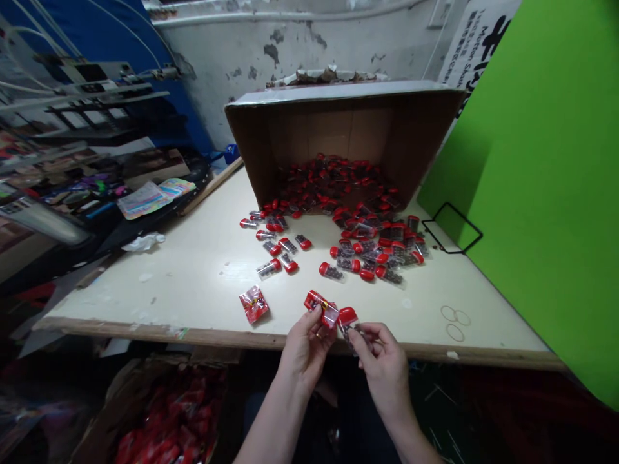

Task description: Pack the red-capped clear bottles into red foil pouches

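The left hand [307, 345] clenches a red sachet [320, 308] in its fingers; the right hand [382, 364] grips a red-capped vial [347, 317] beside it, both at the 6 o'clock edge of the desk [193, 283]. A slack pinch could drop the vial among the loose vials [367, 248].

A red-capped clear plastic tube [322, 310] pinched in the left hand [307, 345] sits just beside a second red-capped tube [346, 319], cap upward, in the right hand [382, 367].

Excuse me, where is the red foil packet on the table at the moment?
In the head view, the red foil packet lies on the worktable near its front edge, just left of the person's left hand.
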Demonstrator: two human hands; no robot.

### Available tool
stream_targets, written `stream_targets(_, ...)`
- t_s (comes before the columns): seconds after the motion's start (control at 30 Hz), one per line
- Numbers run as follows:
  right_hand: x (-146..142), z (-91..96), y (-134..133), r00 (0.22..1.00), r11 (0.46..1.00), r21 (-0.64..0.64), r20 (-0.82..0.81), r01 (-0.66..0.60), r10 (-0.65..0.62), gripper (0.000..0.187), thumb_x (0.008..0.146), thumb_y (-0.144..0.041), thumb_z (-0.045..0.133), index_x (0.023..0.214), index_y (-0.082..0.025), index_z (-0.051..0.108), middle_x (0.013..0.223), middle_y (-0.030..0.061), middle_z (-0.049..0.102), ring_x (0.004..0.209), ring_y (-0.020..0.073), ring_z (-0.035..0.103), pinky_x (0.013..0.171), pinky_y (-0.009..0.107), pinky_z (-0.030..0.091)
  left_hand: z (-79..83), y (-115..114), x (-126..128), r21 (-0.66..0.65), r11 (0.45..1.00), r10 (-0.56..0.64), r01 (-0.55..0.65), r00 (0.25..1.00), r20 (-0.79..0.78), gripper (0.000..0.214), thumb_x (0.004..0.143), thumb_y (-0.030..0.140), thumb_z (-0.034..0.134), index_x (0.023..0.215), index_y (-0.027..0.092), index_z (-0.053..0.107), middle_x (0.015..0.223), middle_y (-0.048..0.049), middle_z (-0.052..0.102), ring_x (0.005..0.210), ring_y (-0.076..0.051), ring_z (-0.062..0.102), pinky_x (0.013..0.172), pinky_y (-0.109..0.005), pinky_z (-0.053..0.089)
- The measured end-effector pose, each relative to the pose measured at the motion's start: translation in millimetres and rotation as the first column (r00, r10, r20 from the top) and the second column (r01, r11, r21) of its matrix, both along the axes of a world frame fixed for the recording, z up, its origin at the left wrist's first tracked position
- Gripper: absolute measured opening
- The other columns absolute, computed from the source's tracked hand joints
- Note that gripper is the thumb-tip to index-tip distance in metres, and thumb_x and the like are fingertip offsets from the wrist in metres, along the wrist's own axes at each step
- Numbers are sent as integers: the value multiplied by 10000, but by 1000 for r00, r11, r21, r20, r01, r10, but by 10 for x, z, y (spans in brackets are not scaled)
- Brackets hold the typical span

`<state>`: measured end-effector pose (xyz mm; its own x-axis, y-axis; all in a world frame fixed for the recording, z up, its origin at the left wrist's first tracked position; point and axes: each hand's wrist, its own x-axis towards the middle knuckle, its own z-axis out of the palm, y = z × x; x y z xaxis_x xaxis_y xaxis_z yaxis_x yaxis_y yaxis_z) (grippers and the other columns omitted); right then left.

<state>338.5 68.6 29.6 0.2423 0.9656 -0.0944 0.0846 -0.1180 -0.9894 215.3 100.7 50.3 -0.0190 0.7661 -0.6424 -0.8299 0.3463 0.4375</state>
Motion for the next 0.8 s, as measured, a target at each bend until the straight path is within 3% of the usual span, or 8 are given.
stream_targets(0.2, 12, 34, -31, 998, 998, 37, 34, 55, -56, 244, 755, -398, 664, 866, -196, 582, 701, 17, 627, 537, 140, 558, 447, 225, 446, -3, -2, 26, 17, 999, 28, -27, 998, -48, 35, 775, 131, 623, 804, 112, 620, 787, -80, 673, 644, -129, 629, 583, -234, 532)
stream_targets(0.53, -2, 7, -14, 998, 998, 44, 51, 42, -44, 262, 750, -413, 664, 852, -184, 589, 694, 19, 632, 532, 142, 561, 438, 223, 451, 28, -18, 48, -6, 1000, 2, -2, 1000, -16, 79, 768, 154, 640, 835, 116, 626, 788, -72, 668, 639, -126, 615, 575, -232, 512)
stream_targets(0.8, -43, -15, -25, 996, 999, -11, -81, -34, 33, 274, 755, -425, 655, 841, -176, 578, 642, -5, 604, 473, 108, 518, 398, 188, 424, -18, -76, 100, 103, 990, -84, 91, 994, -77, 223, 732, 272, 691, 893, 128, 636, 833, -72, 689, 711, -146, 628, 651, -252, 492)
